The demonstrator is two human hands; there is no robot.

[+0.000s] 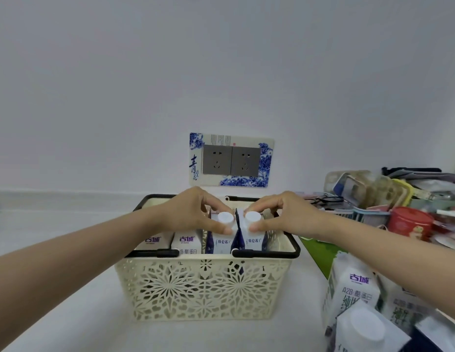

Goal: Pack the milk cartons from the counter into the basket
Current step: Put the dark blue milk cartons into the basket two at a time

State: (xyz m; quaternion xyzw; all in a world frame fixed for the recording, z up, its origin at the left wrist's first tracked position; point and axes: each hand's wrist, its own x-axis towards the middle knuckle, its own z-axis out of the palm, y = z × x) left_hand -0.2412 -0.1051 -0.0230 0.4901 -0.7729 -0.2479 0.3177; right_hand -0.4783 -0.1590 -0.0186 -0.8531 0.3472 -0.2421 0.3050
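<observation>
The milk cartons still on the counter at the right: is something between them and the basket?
Nothing visible blocks them. The milk cartons stand right of the basket, with bare counter between. The basket's black handles lie folded outward, leaving the top open, though four cartons fill its front row.

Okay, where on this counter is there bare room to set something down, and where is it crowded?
Bare counter lies left of the basket and in front of it. Right of the basket is crowded: milk cartons, a red tin and piled clutter. Both hands are over the basket.
</observation>
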